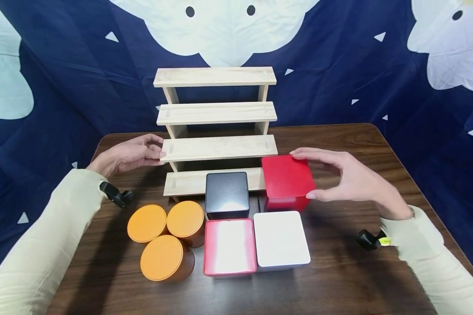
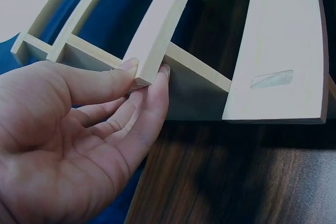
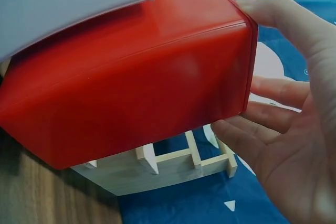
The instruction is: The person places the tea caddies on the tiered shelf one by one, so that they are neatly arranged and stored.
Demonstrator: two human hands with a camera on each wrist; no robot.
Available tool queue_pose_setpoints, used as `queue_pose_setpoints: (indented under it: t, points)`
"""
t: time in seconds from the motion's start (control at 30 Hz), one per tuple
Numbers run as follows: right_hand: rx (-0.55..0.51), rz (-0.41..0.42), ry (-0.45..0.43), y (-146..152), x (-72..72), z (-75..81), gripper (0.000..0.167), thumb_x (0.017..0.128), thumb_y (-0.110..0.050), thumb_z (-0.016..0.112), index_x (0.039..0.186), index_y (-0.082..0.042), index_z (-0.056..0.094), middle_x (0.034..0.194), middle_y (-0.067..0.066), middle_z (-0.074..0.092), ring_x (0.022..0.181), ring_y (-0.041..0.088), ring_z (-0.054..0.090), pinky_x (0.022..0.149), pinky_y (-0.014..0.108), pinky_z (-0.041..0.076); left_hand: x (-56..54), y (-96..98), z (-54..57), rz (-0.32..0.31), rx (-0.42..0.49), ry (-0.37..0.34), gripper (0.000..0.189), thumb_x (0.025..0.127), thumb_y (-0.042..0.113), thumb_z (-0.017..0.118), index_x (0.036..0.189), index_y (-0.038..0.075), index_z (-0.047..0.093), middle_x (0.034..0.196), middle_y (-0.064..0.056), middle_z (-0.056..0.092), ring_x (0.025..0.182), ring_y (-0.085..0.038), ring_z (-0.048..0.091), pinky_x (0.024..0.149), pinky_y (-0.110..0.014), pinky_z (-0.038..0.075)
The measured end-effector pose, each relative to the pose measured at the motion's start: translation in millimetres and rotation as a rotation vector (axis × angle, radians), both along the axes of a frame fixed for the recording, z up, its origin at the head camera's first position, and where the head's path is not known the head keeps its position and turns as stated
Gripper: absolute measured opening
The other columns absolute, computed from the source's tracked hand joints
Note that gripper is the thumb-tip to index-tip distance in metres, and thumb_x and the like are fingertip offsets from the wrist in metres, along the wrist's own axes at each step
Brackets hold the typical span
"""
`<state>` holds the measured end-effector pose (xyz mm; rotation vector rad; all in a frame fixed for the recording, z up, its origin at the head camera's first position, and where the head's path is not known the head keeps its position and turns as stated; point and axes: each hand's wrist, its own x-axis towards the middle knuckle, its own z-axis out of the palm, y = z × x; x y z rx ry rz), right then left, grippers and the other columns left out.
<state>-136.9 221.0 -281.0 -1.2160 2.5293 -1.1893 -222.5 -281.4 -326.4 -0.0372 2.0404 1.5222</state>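
Observation:
My left hand (image 1: 135, 154) is at the left end of a stepped wooden shelf (image 1: 220, 147). In the left wrist view its thumb and fingers pinch the end of one tread (image 2: 157, 35). My right hand (image 1: 348, 179) grips a red box (image 1: 287, 177) near its top, thumb at the near corner and fingers at the far edge. The right wrist view shows the red box (image 3: 131, 87) from its side. It stands upright by the right end of the lowest tread, behind a white box (image 1: 281, 238). A black box (image 1: 227, 192) is to its left.
A red-rimmed box with a glaring lid (image 1: 230, 247) is in front of the black box. Three round orange-lidded tins (image 1: 146, 223) cluster at the left. Everything stands on a dark wood table (image 1: 347, 280); a blue patterned cloth (image 1: 339, 39) hangs behind.

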Motion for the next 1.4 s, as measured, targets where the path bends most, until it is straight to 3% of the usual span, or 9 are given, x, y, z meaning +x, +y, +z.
queue_pose_setpoints:
  t: [0.37, 0.57, 0.7, 0.87, 0.93, 1.13, 1.4]
  points:
    - [0.093, -0.028, 0.081, -1, -2.0, 30.2, 0.077, 0.069, -0.011, 0.085, 0.138, -0.021, 0.052, 0.14, -0.003, 0.051, 0.126, 0.003, 0.048, 0.092, 0.013, 0.049, 0.8, 0.1, -0.1, -0.008, -0.008, 0.002, 0.057, 0.094, 0.002, 0.056, 0.138, 0.001, 0.019, 0.112, -0.012, 0.046, 0.094, -0.015, 0.06, 0.09, -0.027, 0.054]
    - [0.056, -0.015, 0.115, 0, -6.3, 51.9, 0.075, 0.067, -0.003, 0.084, 0.135, -0.017, 0.056, 0.138, -0.002, 0.053, 0.122, 0.005, 0.052, 0.091, 0.013, 0.049, -0.4, -0.2, -0.4, 0.002, -0.01, -0.002, 0.059, 0.093, 0.0, 0.057, 0.138, 0.001, 0.02, 0.113, -0.013, 0.046, 0.095, -0.017, 0.06, 0.09, -0.028, 0.055]
    - [-0.019, 0.023, 0.062, 2, -12.2, 66.8, 0.073, 0.067, 0.01, 0.079, 0.133, -0.008, 0.056, 0.139, 0.005, 0.052, 0.121, 0.01, 0.055, 0.092, 0.015, 0.05, -0.1, 1.0, 1.0, -0.003, -0.016, -0.008, 0.06, 0.093, 0.0, 0.057, 0.139, 0.0, 0.019, 0.112, -0.014, 0.046, 0.096, -0.019, 0.06, 0.091, -0.03, 0.054]
    - [-0.132, 0.062, 0.007, 1, -26.5, 83.8, 0.068, 0.067, 0.018, 0.073, 0.131, 0.003, 0.054, 0.139, 0.01, 0.051, 0.122, 0.013, 0.054, 0.093, 0.015, 0.05, -0.3, 1.0, 1.7, -0.003, -0.021, -0.019, 0.059, 0.093, -0.002, 0.055, 0.14, 0.0, 0.018, 0.113, -0.015, 0.046, 0.095, -0.017, 0.06, 0.09, -0.028, 0.055]
    - [-0.149, 0.075, 0.023, 0, -33.9, 90.2, 0.065, 0.068, 0.018, 0.073, 0.13, 0.006, 0.054, 0.138, 0.01, 0.052, 0.125, 0.012, 0.051, 0.095, 0.013, 0.047, -0.4, 0.9, 1.8, -0.001, -0.019, -0.019, 0.059, 0.093, -0.003, 0.055, 0.139, 0.001, 0.018, 0.113, -0.015, 0.045, 0.095, -0.018, 0.06, 0.088, -0.027, 0.055]
    - [-0.234, 0.116, -0.013, -9, -57.3, 110.2, 0.059, 0.071, 0.018, 0.071, 0.127, 0.008, 0.055, 0.135, 0.011, 0.055, 0.122, 0.015, 0.054, 0.097, 0.015, 0.046, -1.6, -1.9, 0.6, -0.037, -0.001, -0.004, 0.057, 0.092, -0.001, 0.058, 0.135, 0.0, 0.02, 0.111, -0.015, 0.046, 0.094, -0.019, 0.062, 0.088, -0.029, 0.056]
    - [-0.087, -0.037, 0.106, -31, -81.0, 140.3, 0.055, 0.078, 0.008, 0.071, 0.13, -0.003, 0.058, 0.133, 0.006, 0.057, 0.11, 0.007, 0.062, 0.089, 0.012, 0.049, -0.7, 1.2, 1.9, -0.05, -0.032, -0.012, 0.059, 0.093, -0.001, 0.057, 0.137, -0.001, 0.017, 0.113, -0.016, 0.044, 0.095, -0.02, 0.061, 0.087, -0.028, 0.056]
